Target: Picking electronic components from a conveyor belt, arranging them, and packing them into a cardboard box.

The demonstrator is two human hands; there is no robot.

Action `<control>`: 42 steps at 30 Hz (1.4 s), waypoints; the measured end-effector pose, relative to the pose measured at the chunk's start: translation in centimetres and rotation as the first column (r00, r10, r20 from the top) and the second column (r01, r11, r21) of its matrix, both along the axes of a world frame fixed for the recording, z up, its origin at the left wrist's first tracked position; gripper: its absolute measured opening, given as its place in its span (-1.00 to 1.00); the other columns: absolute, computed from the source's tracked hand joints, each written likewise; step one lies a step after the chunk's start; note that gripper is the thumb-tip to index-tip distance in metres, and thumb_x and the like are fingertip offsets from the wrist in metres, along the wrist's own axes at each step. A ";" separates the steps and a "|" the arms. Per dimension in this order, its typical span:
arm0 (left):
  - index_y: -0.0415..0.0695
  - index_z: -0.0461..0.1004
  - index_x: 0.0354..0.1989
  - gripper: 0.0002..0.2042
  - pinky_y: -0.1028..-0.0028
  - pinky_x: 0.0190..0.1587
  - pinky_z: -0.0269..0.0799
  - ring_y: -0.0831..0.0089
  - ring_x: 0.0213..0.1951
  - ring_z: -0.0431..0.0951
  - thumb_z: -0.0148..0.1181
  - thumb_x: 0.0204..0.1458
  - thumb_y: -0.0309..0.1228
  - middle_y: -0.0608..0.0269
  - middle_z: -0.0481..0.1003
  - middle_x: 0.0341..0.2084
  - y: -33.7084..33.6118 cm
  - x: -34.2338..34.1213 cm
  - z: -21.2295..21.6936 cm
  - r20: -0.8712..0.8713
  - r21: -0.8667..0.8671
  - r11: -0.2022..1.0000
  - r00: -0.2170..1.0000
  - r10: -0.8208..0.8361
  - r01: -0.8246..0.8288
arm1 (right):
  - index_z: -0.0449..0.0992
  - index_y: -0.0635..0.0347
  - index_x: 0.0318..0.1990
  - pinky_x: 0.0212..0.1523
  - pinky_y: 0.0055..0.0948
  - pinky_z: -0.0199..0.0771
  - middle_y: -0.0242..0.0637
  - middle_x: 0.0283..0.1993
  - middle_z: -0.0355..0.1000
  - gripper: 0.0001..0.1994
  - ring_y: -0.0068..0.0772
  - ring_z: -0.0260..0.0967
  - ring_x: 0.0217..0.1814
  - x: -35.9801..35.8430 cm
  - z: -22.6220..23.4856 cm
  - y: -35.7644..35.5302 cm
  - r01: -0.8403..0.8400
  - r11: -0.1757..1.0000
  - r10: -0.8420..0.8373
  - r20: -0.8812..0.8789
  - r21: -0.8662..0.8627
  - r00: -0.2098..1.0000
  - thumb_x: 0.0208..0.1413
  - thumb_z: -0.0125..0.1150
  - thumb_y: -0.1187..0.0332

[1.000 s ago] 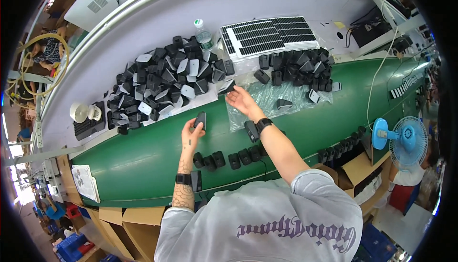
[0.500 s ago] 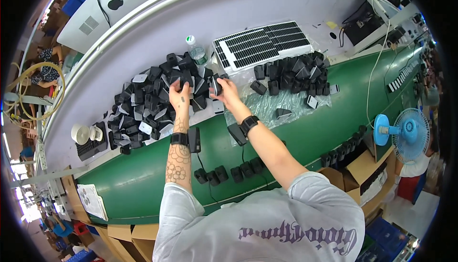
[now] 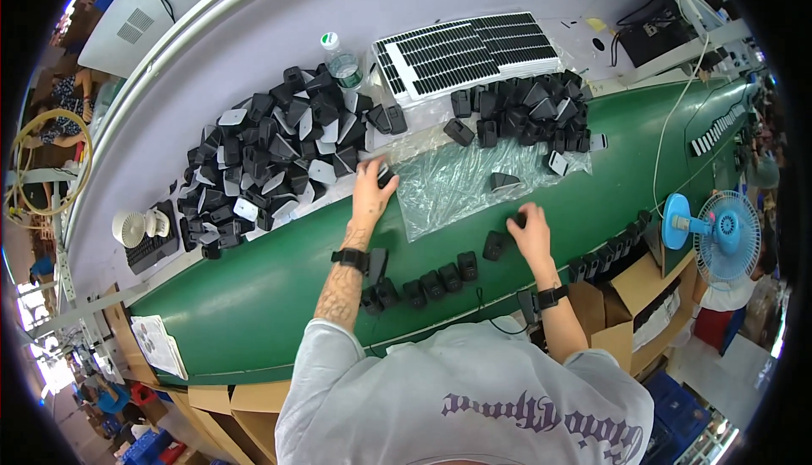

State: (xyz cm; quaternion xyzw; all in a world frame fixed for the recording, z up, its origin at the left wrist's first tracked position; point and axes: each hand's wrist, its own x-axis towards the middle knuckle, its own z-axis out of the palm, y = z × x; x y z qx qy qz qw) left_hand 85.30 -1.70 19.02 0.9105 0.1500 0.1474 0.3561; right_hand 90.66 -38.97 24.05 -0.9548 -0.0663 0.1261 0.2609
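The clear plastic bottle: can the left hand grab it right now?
Probably not right away: the left hand is holding a black casing, and heaped black casings lie between it and the clear plastic bottle.

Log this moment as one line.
left hand: holding black-and-grey boxy unit | right hand: holding small dark piece | surface: glossy green bench

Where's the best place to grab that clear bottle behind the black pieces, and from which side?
Probably the capped top, coming down from above. The clear bottle looks upright, with its narrow top free, while black pieces crowd its lower near side and striped panels lie to its right, so a low grip looks awkward.
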 end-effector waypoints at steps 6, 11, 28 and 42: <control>-0.31 0.32 0.14 -0.48 0.49 -0.39 0.55 0.45 -0.47 0.57 0.22 0.15 -0.18 0.16 0.51 -0.41 -1.5 -6.9 3.1 -0.439 -0.819 0.534 0.829 -0.346 -0.211 | 0.47 0.26 -0.11 0.03 -0.07 0.42 -0.03 -0.05 0.39 -0.58 0.07 0.32 0.07 1.2 2.2 4.7 -0.170 0.964 0.225 0.285 -0.203 0.932 -0.10 0.42 0.25; -0.33 0.28 0.03 -0.50 0.30 -0.42 0.55 0.23 -0.43 0.62 0.13 0.17 -0.10 -0.08 0.53 -0.40 -5.4 -10.4 3.6 -0.600 -0.715 0.679 0.643 -0.476 -0.164 | 0.40 0.17 0.15 0.17 -0.10 0.34 -0.04 0.09 0.39 -0.42 0.10 0.33 0.13 8.7 1.2 23.3 -0.357 0.893 0.277 0.290 0.274 0.916 -0.01 0.39 0.14; -0.22 0.40 0.07 -0.69 0.25 -0.29 0.47 0.16 -0.38 0.54 0.14 0.15 -0.44 -0.04 0.46 -0.11 -3.4 -0.2 5.0 -0.078 -0.196 0.979 0.996 0.041 -0.056 | 0.28 0.17 0.29 -0.09 -0.36 0.49 -0.20 0.31 0.24 -0.54 -0.33 0.38 0.06 7.0 3.0 19.7 0.938 -0.347 0.900 -0.276 0.011 0.337 0.30 -0.01 0.22; -0.18 0.22 0.24 -0.41 0.50 -0.39 0.41 0.46 -0.28 0.51 0.25 0.05 -0.27 -0.12 0.42 -0.01 -3.2 8.0 4.0 -0.287 -0.886 0.349 0.952 0.105 -0.306 | 0.30 0.21 0.14 0.02 -0.12 0.44 0.10 -0.04 0.45 -0.52 0.17 0.45 0.01 3.0 2.3 -2.8 0.066 0.985 -0.078 0.070 0.158 0.995 0.07 0.28 0.35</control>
